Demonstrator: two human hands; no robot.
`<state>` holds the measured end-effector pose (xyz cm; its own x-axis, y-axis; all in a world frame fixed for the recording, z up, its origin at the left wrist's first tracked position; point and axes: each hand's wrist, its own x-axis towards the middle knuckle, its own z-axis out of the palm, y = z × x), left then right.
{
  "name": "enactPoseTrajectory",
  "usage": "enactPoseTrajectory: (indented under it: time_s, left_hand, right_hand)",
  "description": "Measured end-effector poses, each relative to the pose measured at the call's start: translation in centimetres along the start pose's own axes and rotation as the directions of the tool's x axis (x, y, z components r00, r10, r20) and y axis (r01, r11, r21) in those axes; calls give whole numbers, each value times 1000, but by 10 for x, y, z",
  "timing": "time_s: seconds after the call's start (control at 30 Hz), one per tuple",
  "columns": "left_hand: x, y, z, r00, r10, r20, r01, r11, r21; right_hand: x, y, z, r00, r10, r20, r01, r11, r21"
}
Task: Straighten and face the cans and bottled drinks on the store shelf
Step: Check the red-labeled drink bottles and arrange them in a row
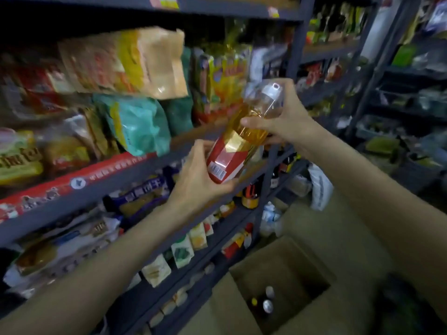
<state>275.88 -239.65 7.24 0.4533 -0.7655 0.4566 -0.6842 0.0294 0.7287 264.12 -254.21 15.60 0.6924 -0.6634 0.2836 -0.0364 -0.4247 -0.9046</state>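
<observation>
Fingers of both hands curl round one bottle (238,141), held tilted in mid-air in front of the shelving, cap up and to the right. Left hand (198,180) grips the base end over the red label, thumb across the front near the barcode; right hand (278,117) holds the upper body below the white cap (272,89), thumb pressed on the amber part. Two-hand hold looks meant for turning the label to check or face it, probably before setting it on a shelf. Barcode side faces the camera, so the front label likely points away. Behind the bottle, snack bags (125,66) crowd the upper shelf (96,180) right up to its front edge, little room there. Lower shelves hold small packets and jars, blurred. Shelf upright (268,165) stands just behind the bottle, something to clear when swinging it in. Open cardboard box (280,291) sits on the floor below the right forearm, a few bottle tops showing inside. Open air lies to the right of the hands.
</observation>
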Motion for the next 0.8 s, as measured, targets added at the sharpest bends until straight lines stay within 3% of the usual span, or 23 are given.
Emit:
enactPoseTrajectory:
  time_s: [0.13,0.23,0.4,0.47,0.53,0.7,0.8]
  left_hand:
    - [-26,-61,101,937,-137,323,156,987,-33]
    - [-50,-116,174,775,-219,593,239,970,46]
    - [-119,-245,275,602,-511,614,402,858,320]
    - [-152,-293,304,559,-568,604,385,823,418]
    - [-189,-341,333,555,-591,586,342,804,487]
    - [-253,-452,408,637,-607,475,381,784,490]
    - [-267,-506,452,666,-567,485,354,813,463]
  right_hand:
    - [-38,135,-13,981,162,-111,-164,987,-5]
    - [-78,242,-11,965,202,-166,-225,965,-136]
    - [-133,418,5,897,409,-171,-431,894,-125]
    - [-147,486,20,870,463,-167,-486,862,-142]
    - [-156,556,44,856,493,-159,-514,844,-151]
    - [-156,734,121,868,490,-79,-491,825,-280]
    - [-153,816,165,848,529,-41,-513,797,-319]
